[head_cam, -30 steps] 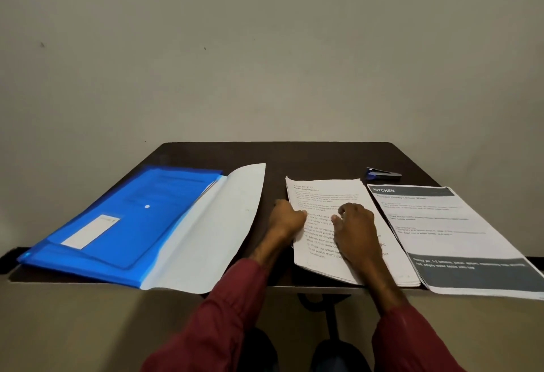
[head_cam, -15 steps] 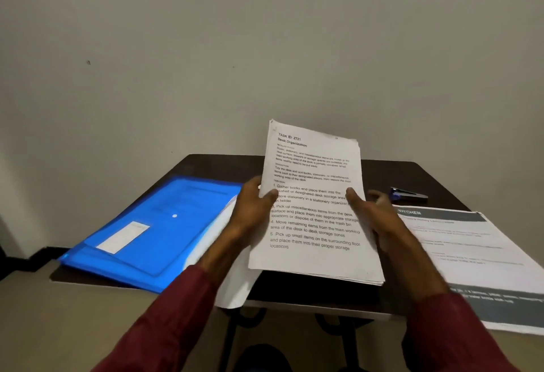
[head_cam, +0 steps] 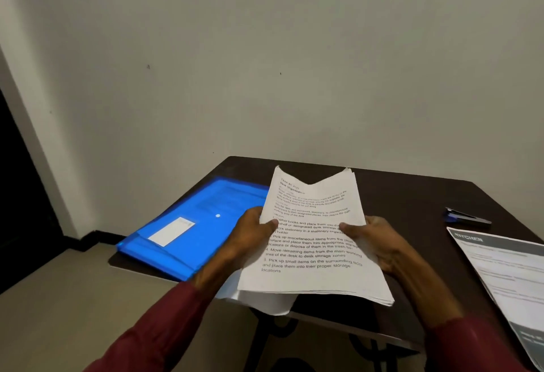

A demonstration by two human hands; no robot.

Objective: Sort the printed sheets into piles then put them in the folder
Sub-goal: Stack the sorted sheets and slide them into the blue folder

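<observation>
A stack of white printed sheets (head_cam: 312, 248) with black text is held above the dark table, its top edge sagging in the middle. My left hand (head_cam: 253, 233) grips its left edge with the thumb on top. My right hand (head_cam: 371, 242) grips the right edge the same way. A blue plastic folder (head_cam: 188, 224) with a white label lies flat on the table's left part, partly under the stack. A second pile of sheets (head_cam: 509, 274) with a grey "KITCHEN" header lies at the right edge.
The dark table (head_cam: 412, 203) stands against a pale wall. A blue stapler (head_cam: 465, 218) lies at the back right. A loose white sheet (head_cam: 265, 301) overhangs the near table edge under the held stack. A dark doorway is at the far left.
Both hands have lifted the printed stack off the table and carried it up and leftward toward the folder. Its top edge now droops. The view has swung left.
</observation>
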